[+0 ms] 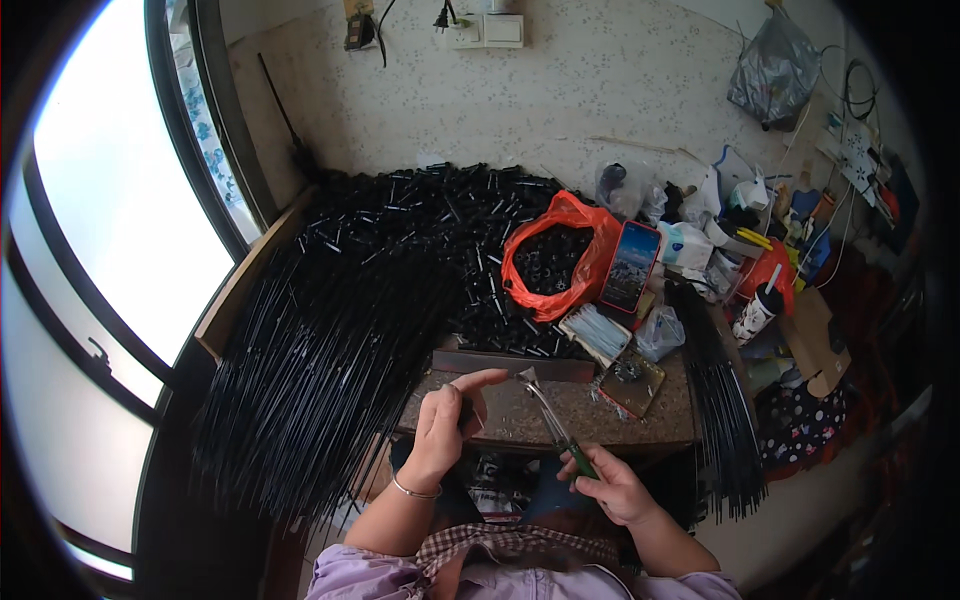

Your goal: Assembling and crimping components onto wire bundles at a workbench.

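My right hand (605, 485) is closed round the green handle of a slim metal-shafted tool (548, 408), which slants up and left to a small flared tip. Left of it, my left hand (447, 415) is raised over the table's front edge. Its index finger stretches toward the tool's tip, while the other fingers curl around something small and dark that I cannot make out. Beyond both hands lies a heap of short black tubular parts (430, 205). Many long thin black rods (310, 370) fan out from it at the left, overhanging the table edge.
A red plastic bag (597, 222) of black ring-like parts stands right of the heap, beside a phone (630, 265) and a tray of white sticks (597, 333). A dark bar (513, 365) edges the speckled tabletop (640, 430). More black rods (715, 400) hang at the right near a patterned cup (757, 313).
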